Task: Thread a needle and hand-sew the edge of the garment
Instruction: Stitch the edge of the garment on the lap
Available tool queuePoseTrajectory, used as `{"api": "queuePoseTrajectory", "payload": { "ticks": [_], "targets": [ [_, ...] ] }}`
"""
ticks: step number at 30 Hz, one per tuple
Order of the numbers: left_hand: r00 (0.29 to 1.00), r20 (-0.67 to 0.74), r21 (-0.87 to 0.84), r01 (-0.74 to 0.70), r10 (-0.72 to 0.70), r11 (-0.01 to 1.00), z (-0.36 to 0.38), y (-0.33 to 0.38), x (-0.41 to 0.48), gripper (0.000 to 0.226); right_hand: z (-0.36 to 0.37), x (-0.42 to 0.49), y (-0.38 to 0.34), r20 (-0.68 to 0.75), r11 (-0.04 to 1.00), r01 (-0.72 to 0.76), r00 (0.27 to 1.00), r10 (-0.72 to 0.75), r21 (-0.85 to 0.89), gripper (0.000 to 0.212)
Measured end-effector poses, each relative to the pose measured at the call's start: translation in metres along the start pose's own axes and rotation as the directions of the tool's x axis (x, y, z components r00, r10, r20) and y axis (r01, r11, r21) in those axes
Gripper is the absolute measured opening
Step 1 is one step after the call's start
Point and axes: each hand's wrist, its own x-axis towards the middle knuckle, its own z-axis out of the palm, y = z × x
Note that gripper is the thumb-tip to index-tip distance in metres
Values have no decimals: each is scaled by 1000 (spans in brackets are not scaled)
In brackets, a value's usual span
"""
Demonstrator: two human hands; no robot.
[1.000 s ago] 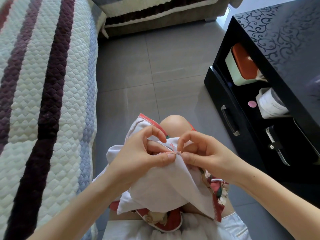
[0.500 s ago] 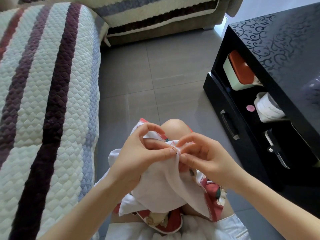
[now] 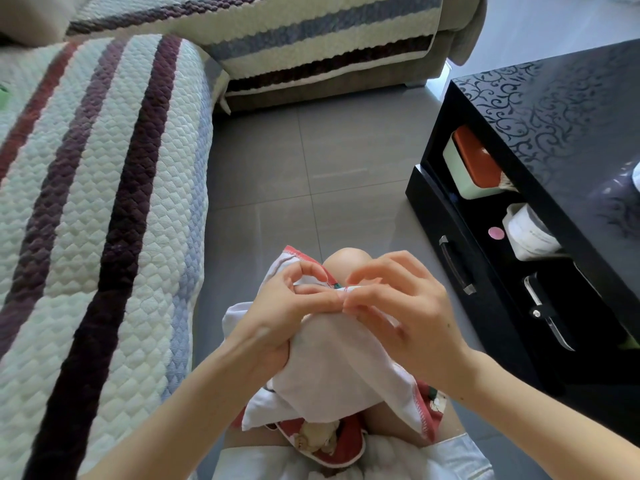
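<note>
A soft white garment (image 3: pixel 332 368) lies bunched on the seated person's lap, thin woven cloth with a red overlocked edge and a red printed side showing underneath, where it folds over itself. The left hand (image 3: pixel 277 317) grips a gathered handful of it with the lower fingers curled in, while its thumb and forefinger pinch the hem up top. The right hand (image 3: pixel 405 313) meets it there, thumb and forefinger tips pinched on the same edge and the other fingers loosely arched above. A needle is too fine to make out between those fingertips, and only a short red line shows at the hem. A bare knee (image 3: pixel 346 261) pokes up just behind the hands. Beyond it runs a smooth grey tiled floor (image 3: pixel 311 161). To the left is a sofa cover (image 3: pixel 104 202), quilted in small diamond puffs, cream with plum, red and blue stripes. To the right stands a glossy black table (image 3: pixel 554 109) with a scrollwork pattern on top and a metal drawer handle (image 3: pixel 455 265). Its open shelf holds a pale green box (image 3: pixel 474 164) with an orange lid, a white tub (image 3: pixel 530 233) partly hidden by the tabletop, a small pink disc (image 3: pixel 496 232), and a black-handled blade (image 3: pixel 549 313). A second striped sofa (image 3: pixel 311 39) is cut off at the far edge.
</note>
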Motion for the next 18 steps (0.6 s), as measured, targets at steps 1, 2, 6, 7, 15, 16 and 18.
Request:
{"api": "queuePoseTrajectory", "payload": {
  "ticks": [1,2,6,7,15,16,18],
  "targets": [
    [1000,5,-5,-7,7,1000,0,-1,-1,34,1,2,-2,11,1000,30,999,-30,-8,14],
    [1000,13,-13,-10,10,1000,1,-2,-1,33,2,3,-3,32,999,50,998,-49,-22,12],
    [998,64,-72,12,-7,997,1,-4,-3,27,2,3,-4,63,995,83,995,-79,-62,8],
    [998,67,-75,18,-13,997,1,-4,-2,26,1,2,-3,48,994,95,995,-92,-54,10],
    [982,122,-56,154,-146,987,-3,-4,3,24,-1,5,-4,-34,972,232,972,-233,-46,14],
    [984,108,-58,147,-140,987,-3,-5,3,28,-1,5,-5,-25,972,233,972,-234,-13,18],
    [993,66,-68,106,-101,992,-1,-7,3,40,-1,7,-9,-16,972,232,973,-231,32,22]
  ]
}}
